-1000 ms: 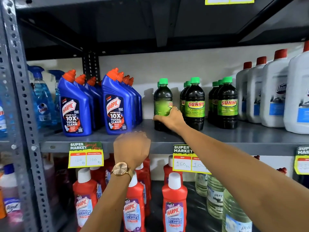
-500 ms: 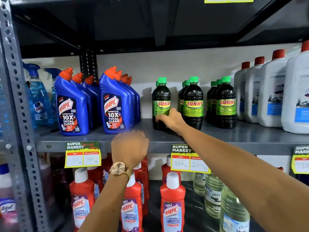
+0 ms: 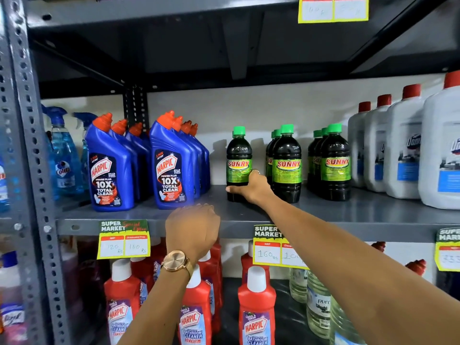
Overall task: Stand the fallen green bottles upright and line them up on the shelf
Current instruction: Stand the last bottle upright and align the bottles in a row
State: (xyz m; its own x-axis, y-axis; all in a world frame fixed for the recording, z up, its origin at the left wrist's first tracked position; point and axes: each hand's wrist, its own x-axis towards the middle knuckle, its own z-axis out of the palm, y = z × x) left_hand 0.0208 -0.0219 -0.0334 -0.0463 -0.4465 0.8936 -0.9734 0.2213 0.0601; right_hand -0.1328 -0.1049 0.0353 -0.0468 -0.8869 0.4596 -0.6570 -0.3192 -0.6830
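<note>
Bottle (image 3: 239, 163) upright in right hand (image 3: 251, 188) (low grip)

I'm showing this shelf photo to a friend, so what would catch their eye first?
Probably the right hand gripping the base of a green-capped Sunny bottle standing alone mid-shelf, apart from two upright rows of the same bottles to its right. Next, the blue Harpic bottles at left, and the left hand, fist closed, on the shelf edge.
</note>
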